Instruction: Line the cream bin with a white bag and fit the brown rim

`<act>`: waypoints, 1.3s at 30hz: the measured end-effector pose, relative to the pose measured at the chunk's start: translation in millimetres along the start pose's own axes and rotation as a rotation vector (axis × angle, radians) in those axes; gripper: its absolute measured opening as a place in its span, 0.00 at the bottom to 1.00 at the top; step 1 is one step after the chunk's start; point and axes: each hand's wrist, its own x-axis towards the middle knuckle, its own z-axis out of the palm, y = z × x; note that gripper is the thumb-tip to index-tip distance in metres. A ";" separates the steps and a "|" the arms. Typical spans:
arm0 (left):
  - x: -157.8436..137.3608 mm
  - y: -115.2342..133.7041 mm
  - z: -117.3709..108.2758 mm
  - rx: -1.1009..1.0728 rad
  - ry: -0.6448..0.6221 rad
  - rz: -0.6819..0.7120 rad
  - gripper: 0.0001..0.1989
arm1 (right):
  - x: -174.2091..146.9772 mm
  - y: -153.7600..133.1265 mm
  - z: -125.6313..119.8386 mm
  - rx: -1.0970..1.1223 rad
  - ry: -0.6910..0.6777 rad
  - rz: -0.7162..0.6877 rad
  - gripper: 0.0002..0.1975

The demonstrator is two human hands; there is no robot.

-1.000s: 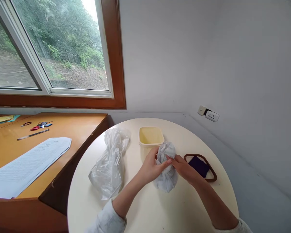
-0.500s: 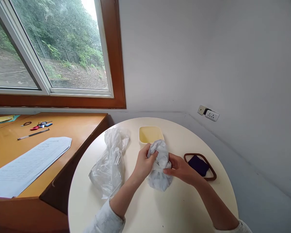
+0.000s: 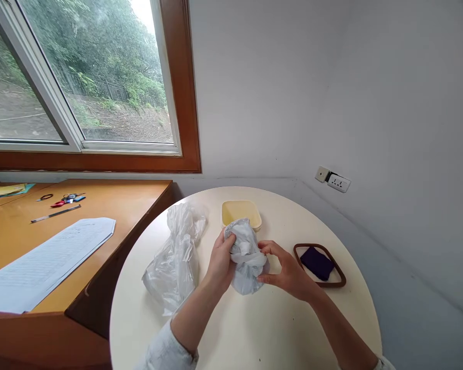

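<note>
A crumpled, whitish plastic bag (image 3: 244, 257), gathered into a bundle with a twisted band round its middle, is held above the round table. My left hand (image 3: 220, 259) is closed on its left side, thumb lying over the top part. On the other side, my right hand (image 3: 287, 270) has its thumb and fingertips at the bundle's right edge, with part of the bag between them. Just behind the bundle stands a pale yellow plastic container (image 3: 257, 221), its front partly hidden by the bag.
Another clear plastic bag (image 3: 173, 262) lies on the left of the round table (image 3: 293, 334). At the right, a brown frame (image 3: 341, 280) surrounds a folded dark purple cloth (image 3: 317, 263). A wooden desk (image 3: 139, 200) with papers (image 3: 54, 262) and a pen (image 3: 56, 214) adjoins on the left.
The bundled bag has shifted slightly left and turned in my hands. My left hand now reaches further round it, and my right thumb and fingers have moved out to its edge.
</note>
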 end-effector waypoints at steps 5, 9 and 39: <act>3.0 2.6 1.2 -0.182 -0.014 -0.151 0.07 | -1.7 8.7 10.4 0.177 0.022 0.007 0.13; 5.9 7.6 -0.9 -0.223 -0.029 -0.185 0.05 | -1.4 10.4 15.7 0.160 0.048 0.007 0.13; -6.7 24.1 -16.6 0.335 -0.034 0.050 0.12 | -6.5 13.4 25.4 0.212 0.240 -0.109 0.10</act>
